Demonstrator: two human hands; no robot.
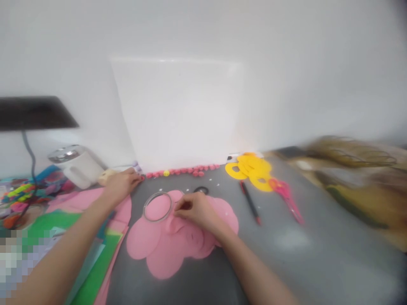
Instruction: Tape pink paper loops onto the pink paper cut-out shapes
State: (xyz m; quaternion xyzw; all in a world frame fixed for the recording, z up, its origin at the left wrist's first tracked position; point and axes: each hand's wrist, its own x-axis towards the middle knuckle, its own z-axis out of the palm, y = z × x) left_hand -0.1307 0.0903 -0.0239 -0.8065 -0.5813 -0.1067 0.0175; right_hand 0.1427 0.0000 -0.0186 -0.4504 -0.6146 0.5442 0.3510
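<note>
My left hand [122, 185] reaches to the left end of a row of small pink balls [184, 171] along the wall. Its fingertips are closed at a small dark reddish piece; blur hides exactly what they grip. My right hand [199, 209] is pinched over a stack of pink paper petal shapes [165, 258]. What lies between its thumb and finger, if anything, cannot be made out. A curled pink paper edge [174, 224] rises just below those fingertips. A thin metal ring [145, 213] rests on the petals to the left, and a black ring [206, 190] lies behind the hand.
Yellow paper rings [254, 167], pink scissors [290, 201] and a black pen [250, 202] lie on the right. On the left are green sheets [90, 275], pink paper [84, 199], a white appliance [79, 167] and colourful craft bits [20, 192]. A white board [181, 114] stands behind.
</note>
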